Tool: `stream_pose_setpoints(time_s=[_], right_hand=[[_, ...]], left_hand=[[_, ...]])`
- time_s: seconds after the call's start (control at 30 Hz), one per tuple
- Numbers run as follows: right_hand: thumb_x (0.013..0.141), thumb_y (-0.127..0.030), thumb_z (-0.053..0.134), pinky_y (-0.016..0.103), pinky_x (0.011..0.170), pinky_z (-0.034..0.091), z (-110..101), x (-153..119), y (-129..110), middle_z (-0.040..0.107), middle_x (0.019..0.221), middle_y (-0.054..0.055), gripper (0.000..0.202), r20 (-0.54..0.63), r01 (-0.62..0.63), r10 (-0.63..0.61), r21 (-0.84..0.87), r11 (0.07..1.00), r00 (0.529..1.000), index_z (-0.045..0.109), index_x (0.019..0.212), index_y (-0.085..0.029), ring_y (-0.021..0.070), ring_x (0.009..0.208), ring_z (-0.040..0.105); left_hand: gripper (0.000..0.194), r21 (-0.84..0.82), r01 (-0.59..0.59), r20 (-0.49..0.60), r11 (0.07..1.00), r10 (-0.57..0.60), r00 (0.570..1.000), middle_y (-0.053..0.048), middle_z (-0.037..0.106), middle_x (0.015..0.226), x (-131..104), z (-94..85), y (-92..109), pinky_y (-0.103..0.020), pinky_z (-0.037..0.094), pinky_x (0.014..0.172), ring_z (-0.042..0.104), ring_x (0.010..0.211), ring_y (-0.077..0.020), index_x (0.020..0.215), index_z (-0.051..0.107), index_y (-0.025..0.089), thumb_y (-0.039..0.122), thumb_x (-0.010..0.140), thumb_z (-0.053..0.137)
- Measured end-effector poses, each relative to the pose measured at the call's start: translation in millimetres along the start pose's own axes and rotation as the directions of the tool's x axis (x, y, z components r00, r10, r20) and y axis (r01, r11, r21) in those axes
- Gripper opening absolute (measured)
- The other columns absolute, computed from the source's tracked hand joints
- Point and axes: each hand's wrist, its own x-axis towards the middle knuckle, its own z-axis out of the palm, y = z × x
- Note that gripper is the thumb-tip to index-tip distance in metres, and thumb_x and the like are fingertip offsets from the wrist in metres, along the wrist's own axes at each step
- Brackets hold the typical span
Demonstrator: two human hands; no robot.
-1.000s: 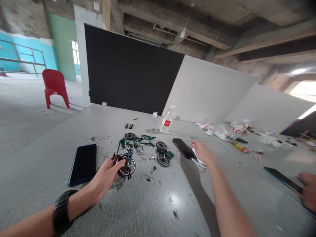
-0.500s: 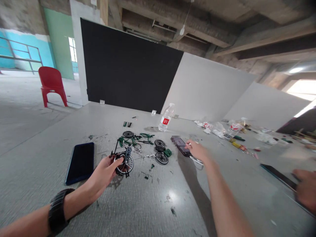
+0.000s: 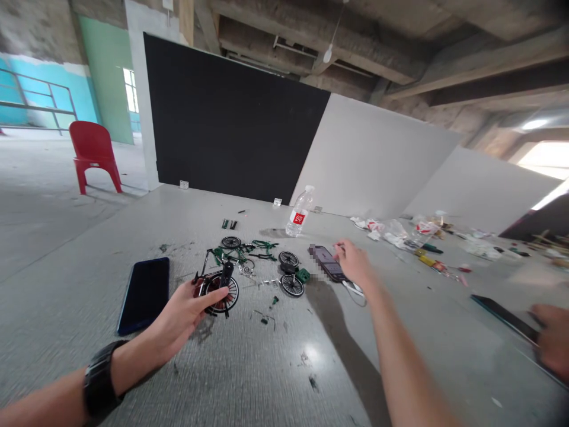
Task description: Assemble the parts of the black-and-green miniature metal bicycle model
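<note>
My left hand [image 3: 189, 308] grips a small black model bicycle part [image 3: 226, 293] with a spoked wheel, held just above the table. My right hand [image 3: 351, 261] is over the right edge of a smartphone [image 3: 328, 263] with a white cable; its fingers are pinched together, and what they hold, if anything, is too small to name. Between the hands lie green frame pieces [image 3: 264, 244], a loose wheel [image 3: 231, 242], a pair of wheels with a green block [image 3: 303, 275] and small silver parts [image 3: 272, 281].
A dark tablet-like phone [image 3: 144, 293] lies at the left. A clear bottle [image 3: 299, 214] stands behind the parts. Wrappers and plastic litter [image 3: 402, 237] lie at the back right. Another person's hand [image 3: 553, 338] holds a phone [image 3: 507, 317] at the right edge.
The bicycle part in my left hand has turned slightly and shifted a little left. My right hand has lifted slightly from the phone's screen to its right edge.
</note>
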Motion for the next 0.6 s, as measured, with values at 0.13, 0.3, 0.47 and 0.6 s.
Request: stream_pose_setpoints(time_s=[0.13, 0.3, 0.47, 0.6], right_hand=[[0.098, -0.024, 0.037, 0.031, 0.074, 0.044, 10.5, -16.1, -52.9, 0.073, 0.09, 0.01, 0.031, 0.048, 0.172, -0.178, 0.104, 0.98, 0.983, 0.062, 0.116, -0.017, 0.0202, 0.079, 0.064], [0.101, -0.037, 0.041, 0.034, 0.073, 0.046, 31.1, -59.7, -131.1, 0.072, 0.095, 0.008, 0.032, 0.179, 0.442, -0.519, 0.343, 0.829, 0.836, 0.066, 0.109, -0.02, 0.0193, 0.078, 0.064], [0.103, -0.043, 0.038, 0.033, 0.078, 0.046, 45.7, -94.3, -169.6, 0.069, 0.103, 0.008, 0.035, 0.145, 0.551, -0.707, 0.526, 0.648, 0.693, 0.061, 0.113, -0.019, 0.0202, 0.09, 0.062], [0.101, -0.044, 0.042, 0.03, 0.071, 0.045, 50.4, -104.7, -176.8, 0.068, 0.094, 0.007, 0.032, 0.101, 0.537, -0.697, 0.562, 0.628, 0.71, 0.06, 0.109, -0.018, 0.0187, 0.08, 0.06]], left_hand=[[0.028, -0.019, -0.02, -0.014, 1.0, 0.02, 1.0, -0.005, 0.073, 0.093, 2.0, -1.9, 2.2, -0.024, 0.048, 0.073, 0.065, 0.083, -0.0171, 0.089, 0.073, 0.019, 0.036, 0.07, 0.083], [0.027, -0.014, -0.065, -0.066, 0.998, 0.064, 0.996, -0.004, 0.073, 0.092, 1.7, -1.3, 8.5, -0.022, 0.049, 0.069, 0.064, 0.082, -0.0168, 0.088, 0.071, 0.019, 0.034, 0.069, 0.084], [0.03, -0.026, -0.121, -0.085, 0.992, 0.119, 0.989, -0.003, 0.074, 0.095, 1.4, -1.4, 12.0, -0.02, 0.049, 0.07, 0.065, 0.09, -0.0171, 0.094, 0.07, 0.021, 0.031, 0.07, 0.084], [0.033, -0.019, -0.097, -0.107, 0.995, 0.095, 0.99, -0.003, 0.074, 0.093, 1.8, -2.5, 13.2, -0.02, 0.05, 0.069, 0.067, 0.09, -0.0181, 0.095, 0.069, 0.02, 0.032, 0.069, 0.084]])
